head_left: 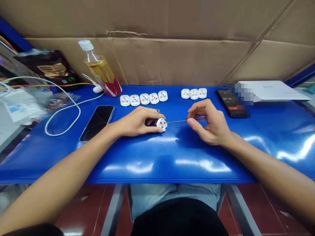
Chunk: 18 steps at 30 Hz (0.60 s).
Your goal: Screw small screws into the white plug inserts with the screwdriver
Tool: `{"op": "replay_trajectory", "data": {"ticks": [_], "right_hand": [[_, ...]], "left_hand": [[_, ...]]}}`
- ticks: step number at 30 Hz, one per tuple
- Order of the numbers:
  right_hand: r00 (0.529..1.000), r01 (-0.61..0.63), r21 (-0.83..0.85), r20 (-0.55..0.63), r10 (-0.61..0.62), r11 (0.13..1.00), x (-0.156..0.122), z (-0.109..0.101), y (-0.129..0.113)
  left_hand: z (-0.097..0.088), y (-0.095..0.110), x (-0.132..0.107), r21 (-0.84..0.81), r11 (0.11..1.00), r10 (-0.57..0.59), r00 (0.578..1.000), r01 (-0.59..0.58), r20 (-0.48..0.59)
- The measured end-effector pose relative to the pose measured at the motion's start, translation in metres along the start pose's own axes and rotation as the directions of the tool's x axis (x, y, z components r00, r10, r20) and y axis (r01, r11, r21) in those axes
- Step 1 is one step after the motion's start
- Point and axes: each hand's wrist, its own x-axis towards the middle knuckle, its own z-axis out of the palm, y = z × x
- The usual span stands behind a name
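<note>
My left hand pinches a small white plug piece between thumb and fingers, its face with metal terminals turned toward me. In my right hand is a thin screwdriver with a see-through handle, mostly covered by the fingers. The shaft runs level to the left, and its tip meets the terminals of the plug piece. Behind my hands stands a row of several similar white plug pieces. Farther right, another group of three white plug pieces sits close together.
On the blue table, a dark phone and a white cable lie left, near a drink bottle and a dark bag. At right are a phone showing a timer and a white box. Cardboard lines the back.
</note>
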Motion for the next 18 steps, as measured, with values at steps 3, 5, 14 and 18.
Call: {"op": "replay_trajectory", "data": {"ticks": [3,5,14,18], "right_hand": [[1.000,-0.008,-0.003,-0.002,0.008,1.000,0.0003,-0.0002,-0.0004],[0.999,-0.040,-0.025,-0.008,0.039,0.999,0.0007,-0.0003,-0.0008],[0.998,-0.023,0.012,0.052,0.022,1.000,-0.0005,-0.0020,0.0033],[0.998,0.012,0.027,0.058,-0.014,1.000,0.0002,-0.0025,0.0037]], "left_hand": [[0.0001,-0.0004,0.0001,-0.001,1.000,-0.004,1.000,0.004,-0.001],[0.0003,-0.0008,-0.0001,0.000,1.000,-0.007,1.000,0.007,0.001],[-0.0001,-0.0031,-0.0007,0.017,1.000,-0.022,1.000,0.023,-0.012],[0.0005,-0.0049,-0.0010,0.038,0.999,-0.026,0.999,0.027,-0.018]]}}
